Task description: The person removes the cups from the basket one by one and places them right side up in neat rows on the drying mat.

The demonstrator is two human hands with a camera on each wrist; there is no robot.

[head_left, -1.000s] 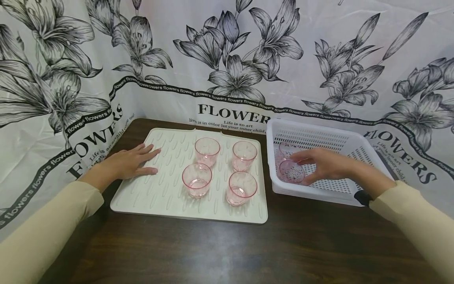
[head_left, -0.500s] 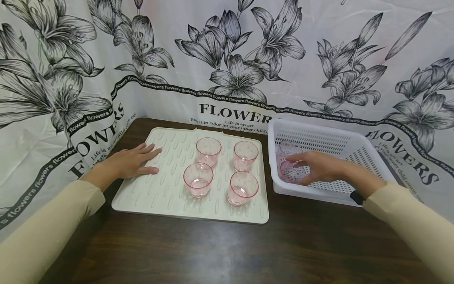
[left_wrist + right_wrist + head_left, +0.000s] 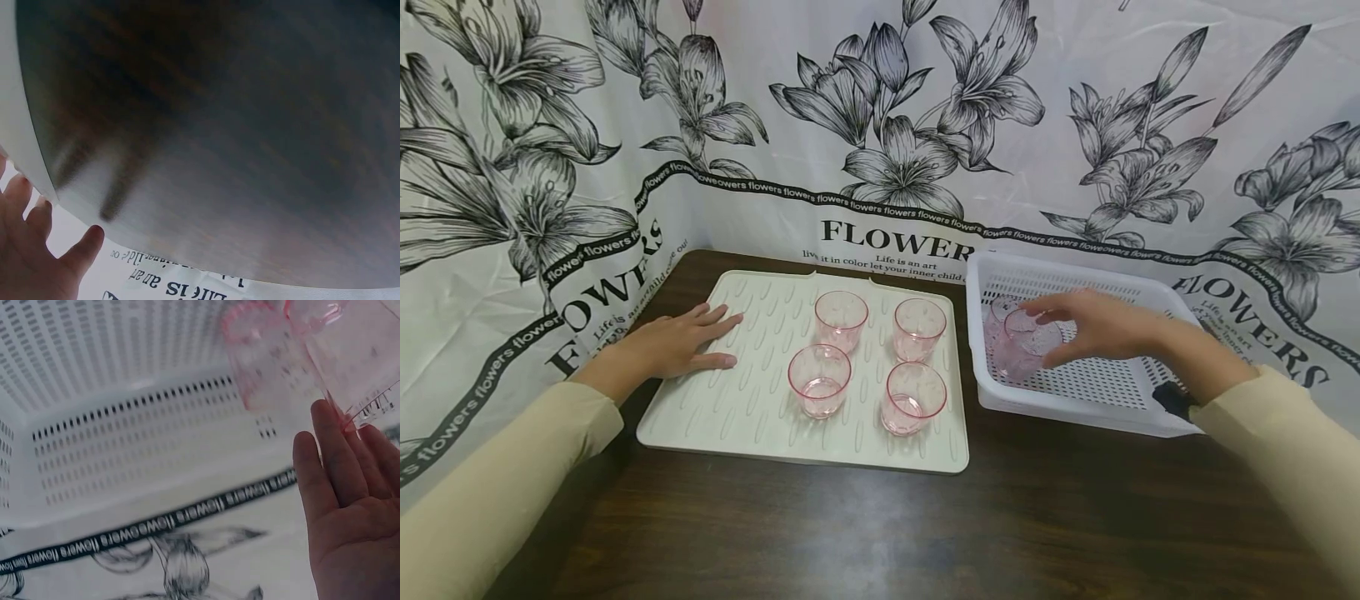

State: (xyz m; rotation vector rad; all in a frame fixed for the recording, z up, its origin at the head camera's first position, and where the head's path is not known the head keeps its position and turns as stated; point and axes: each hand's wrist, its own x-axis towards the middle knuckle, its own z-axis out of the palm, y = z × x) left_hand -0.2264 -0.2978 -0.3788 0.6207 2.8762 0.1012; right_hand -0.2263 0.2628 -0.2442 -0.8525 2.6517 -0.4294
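Note:
My right hand (image 3: pixel 1097 327) pinches the rim of a clear pink-tinted glass (image 3: pixel 1033 340) between thumb and fingers, over the left end of a white perforated basket (image 3: pixel 1150 292). Another pink-rimmed glass (image 3: pixel 262 356) stands beside it in the basket, partly hidden behind the held one in the head view. On the left, my left hand (image 3: pixel 681 343) rests with fingers spread on the off-white ridged drying mat (image 3: pixel 715 408). Several matching glasses stand upright on the mat's right half, among them a front-right glass (image 3: pixel 912 398) and a back-left glass (image 3: pixel 841 320).
The mat and basket stand side by side on a dark brown wooden table (image 3: pixel 850 533). A white curtain (image 3: pixel 880 108) printed with black flowers hangs right behind them and along the left side. The basket's raised walls surround the glasses inside.
My right hand has risen slightly and shifted right, bringing the pinched glass up and away from its former spot in the basket. My left hand has stayed in place on the mat.

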